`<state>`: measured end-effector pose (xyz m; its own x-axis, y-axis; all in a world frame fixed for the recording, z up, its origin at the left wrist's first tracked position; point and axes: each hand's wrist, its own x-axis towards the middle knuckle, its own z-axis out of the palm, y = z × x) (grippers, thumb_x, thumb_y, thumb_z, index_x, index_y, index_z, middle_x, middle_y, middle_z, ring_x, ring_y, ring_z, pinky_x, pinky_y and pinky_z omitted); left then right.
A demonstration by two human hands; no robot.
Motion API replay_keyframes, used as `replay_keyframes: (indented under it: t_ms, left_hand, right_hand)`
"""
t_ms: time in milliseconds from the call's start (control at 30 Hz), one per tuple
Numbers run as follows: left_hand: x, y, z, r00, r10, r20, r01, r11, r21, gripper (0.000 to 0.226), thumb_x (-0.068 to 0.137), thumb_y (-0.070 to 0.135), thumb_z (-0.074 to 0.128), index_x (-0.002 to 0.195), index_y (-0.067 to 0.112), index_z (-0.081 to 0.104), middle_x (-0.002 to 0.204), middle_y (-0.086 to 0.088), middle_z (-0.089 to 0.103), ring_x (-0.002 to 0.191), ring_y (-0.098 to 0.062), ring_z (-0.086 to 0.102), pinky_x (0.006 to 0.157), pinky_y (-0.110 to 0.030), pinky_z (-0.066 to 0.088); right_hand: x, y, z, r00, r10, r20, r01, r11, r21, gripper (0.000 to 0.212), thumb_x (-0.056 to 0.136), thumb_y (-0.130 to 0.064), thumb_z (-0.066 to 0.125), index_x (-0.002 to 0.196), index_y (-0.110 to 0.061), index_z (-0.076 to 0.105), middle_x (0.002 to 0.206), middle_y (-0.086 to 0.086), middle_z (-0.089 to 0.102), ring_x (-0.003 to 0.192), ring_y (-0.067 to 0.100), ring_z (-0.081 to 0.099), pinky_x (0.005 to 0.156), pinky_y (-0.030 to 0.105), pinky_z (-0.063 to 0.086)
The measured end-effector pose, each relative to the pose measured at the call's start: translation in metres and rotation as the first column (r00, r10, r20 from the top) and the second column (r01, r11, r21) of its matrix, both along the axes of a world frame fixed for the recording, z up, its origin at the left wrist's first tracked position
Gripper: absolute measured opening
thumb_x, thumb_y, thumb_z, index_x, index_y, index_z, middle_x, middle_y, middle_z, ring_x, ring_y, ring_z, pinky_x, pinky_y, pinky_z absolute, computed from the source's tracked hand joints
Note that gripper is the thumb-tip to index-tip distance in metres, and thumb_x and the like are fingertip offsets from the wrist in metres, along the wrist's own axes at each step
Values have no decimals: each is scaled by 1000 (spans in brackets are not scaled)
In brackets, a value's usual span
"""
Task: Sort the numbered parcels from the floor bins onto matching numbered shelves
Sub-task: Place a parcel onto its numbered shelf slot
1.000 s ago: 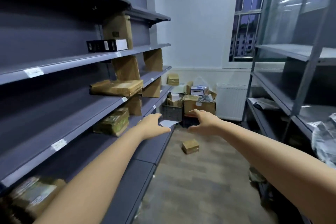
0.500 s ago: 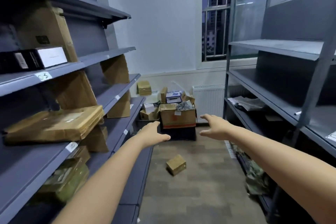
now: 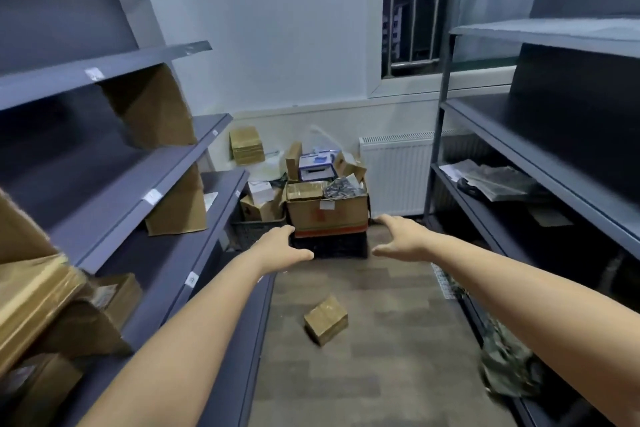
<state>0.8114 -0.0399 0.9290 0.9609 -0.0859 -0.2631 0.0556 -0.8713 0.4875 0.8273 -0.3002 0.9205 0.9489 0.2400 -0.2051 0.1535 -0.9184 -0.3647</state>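
Observation:
Both arms reach forward down the aisle. My left hand [image 3: 282, 248] and my right hand [image 3: 400, 236] are empty, fingers loosely spread. Ahead on the floor stands a large cardboard box [image 3: 327, 210] full of parcels on a black crate [image 3: 329, 246], with a second dark bin [image 3: 256, 229] of parcels to its left. A small brown parcel [image 3: 325, 320] lies alone on the floor, nearer than my hands. Grey shelves with white number labels [image 3: 152, 196] run along the left, holding several brown parcels [image 3: 176, 204].
Grey shelving [image 3: 540, 166] on the right carries papers [image 3: 491, 177] and a bag low down [image 3: 505, 364]. A white radiator [image 3: 394, 173] and a barred window [image 3: 412, 7] sit on the back wall. A stack of brown envelopes [image 3: 246, 146] leans there.
The view has swung right and advanced toward the bins at the back. Both hands stay empty and stretched forward; the loose floor parcel now lies closer.

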Motion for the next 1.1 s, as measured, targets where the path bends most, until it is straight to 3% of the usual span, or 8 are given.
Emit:
replay_keyframes:
  t_ms: [200,333,633,733,867,1100]
  left_hand:
    - [107,-7,-37,996,12,-84,-10,1000,19,85,86,47,65,153,15,22,159,-7,22,143,-26,28,111,-37,33]
    - [171,-3,-71,987,23,-160,-20,1000,17,86,85,48,66,153,17,22,159,-5,22,142,-25,31,103,-32,36]
    - [324,19,-151,958,-31,-286,30,1000,-6,104,70,57,71,153,19,22,158,-5,26,137,-26,39,109,-45,38]
    - [368,25,-190,948,-26,-318,31,999,10,112,61,62,68,153,18,21,158,-5,27,139,-27,37,110,-45,36]
    - [407,26,-254,947,-4,-320,22,998,52,97,78,51,71,153,16,21,157,-8,28,142,-28,30,114,-40,30]
    - [457,35,-404,928,77,-364,-52,996,78,92,79,51,70,151,15,25,155,-8,33,140,-27,35,114,-37,30]
  right_hand:
    - [120,10,-28,996,40,-74,-41,999,-7,77,89,-41,64,151,-17,25,152,12,36,138,28,37,107,34,37]
    - [182,18,-63,988,45,-151,-46,999,-6,77,89,-40,65,151,-17,26,152,11,37,137,28,38,106,33,36]
    - [327,53,-148,966,30,-258,-35,999,-15,78,89,-41,65,152,-19,25,152,9,37,136,28,40,107,36,38]
    - [366,60,-187,954,16,-299,-25,999,-29,79,89,-41,65,152,-19,24,151,10,37,135,29,41,106,37,39]
    - [413,61,-255,938,-5,-346,-15,998,-53,78,89,-43,63,152,-21,23,152,11,35,135,30,40,107,38,38]
    - [474,58,-410,911,24,-411,-50,997,-52,82,91,-46,60,155,-25,13,157,8,29,140,29,34,109,35,35]
